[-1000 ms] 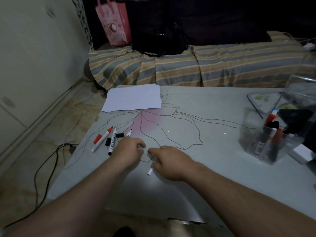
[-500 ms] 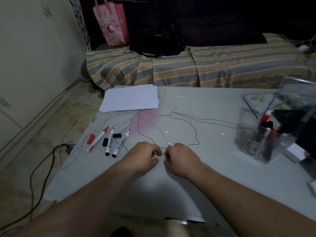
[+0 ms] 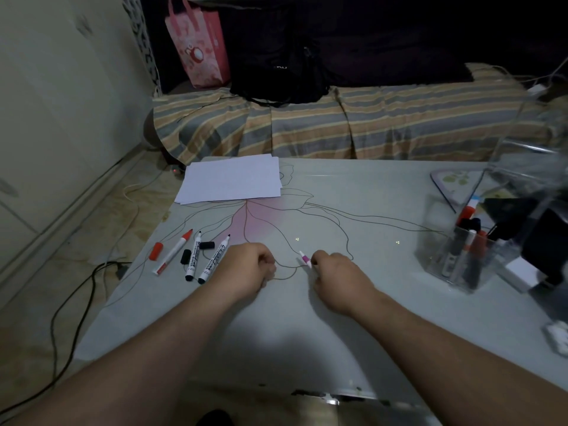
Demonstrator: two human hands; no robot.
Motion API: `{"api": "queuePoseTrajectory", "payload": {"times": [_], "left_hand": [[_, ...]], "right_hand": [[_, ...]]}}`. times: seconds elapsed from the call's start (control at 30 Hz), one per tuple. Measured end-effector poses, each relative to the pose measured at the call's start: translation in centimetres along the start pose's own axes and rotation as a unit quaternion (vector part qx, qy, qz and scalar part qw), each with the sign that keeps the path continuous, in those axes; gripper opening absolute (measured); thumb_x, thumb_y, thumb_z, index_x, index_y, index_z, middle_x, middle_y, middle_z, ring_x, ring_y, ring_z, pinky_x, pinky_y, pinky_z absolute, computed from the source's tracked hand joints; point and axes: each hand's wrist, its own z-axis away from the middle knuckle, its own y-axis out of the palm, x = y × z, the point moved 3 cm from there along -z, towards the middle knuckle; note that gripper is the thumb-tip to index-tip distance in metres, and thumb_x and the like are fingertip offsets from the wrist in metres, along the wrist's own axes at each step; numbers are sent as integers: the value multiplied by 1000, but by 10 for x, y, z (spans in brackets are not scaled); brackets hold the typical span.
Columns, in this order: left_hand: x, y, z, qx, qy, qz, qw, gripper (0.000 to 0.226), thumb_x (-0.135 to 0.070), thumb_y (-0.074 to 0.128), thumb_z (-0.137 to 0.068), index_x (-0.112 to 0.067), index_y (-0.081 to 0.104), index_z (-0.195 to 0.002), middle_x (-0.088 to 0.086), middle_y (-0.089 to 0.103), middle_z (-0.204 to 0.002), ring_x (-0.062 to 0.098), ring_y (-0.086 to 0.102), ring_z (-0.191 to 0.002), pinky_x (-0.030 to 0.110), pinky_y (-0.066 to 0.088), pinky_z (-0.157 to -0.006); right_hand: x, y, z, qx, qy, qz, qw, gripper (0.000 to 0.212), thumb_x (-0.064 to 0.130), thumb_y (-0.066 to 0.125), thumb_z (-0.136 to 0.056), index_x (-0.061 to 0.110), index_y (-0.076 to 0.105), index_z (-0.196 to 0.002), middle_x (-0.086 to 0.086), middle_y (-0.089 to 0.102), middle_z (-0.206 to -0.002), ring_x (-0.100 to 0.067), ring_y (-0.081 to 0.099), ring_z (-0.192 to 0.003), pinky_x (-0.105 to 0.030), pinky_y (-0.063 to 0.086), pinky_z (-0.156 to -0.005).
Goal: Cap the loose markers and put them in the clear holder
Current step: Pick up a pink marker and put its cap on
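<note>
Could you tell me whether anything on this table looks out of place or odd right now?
Yes: three uncapped markers, a red marker and two black markers, lie at the table's left edge with a red cap and black caps scattered beside them, not in the clear holder.

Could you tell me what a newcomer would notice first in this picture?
Two bare forearms meet mid-table: the right hand pinches a pink-tipped marker, the left hand is fisted beside it. Left of them lie three uncapped markers with loose caps; the clear holder stands far right.
</note>
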Motion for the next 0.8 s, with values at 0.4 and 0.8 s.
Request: {"api": "queuePoseTrajectory", "payload": {"times": [0.4, 0.8], "left_hand": [[-10, -8, -9, -63, 6, 209, 976, 20, -18, 85, -75, -34, 79, -84, -13, 77, -80, 3, 70, -77, 25, 56, -83], [-27, -5, -6, -40, 10, 366, 930, 11, -7, 75, -87, -11, 71, -97, 9, 76, -86, 17, 69, -77, 34, 57, -81]], "right_hand": [[-3, -57, -2, -166, -72, -92, 979, 22, 52, 52, -95, 36, 63, -84, 6, 57, -77, -14, 53, -76, -32, 41, -63], [-2, -62, 1, -213, -77, -62, 972, 34, 63, 47, -94, 38, 69, -86, 9, 53, -71, -13, 53, -76, -32, 45, -63]]}}
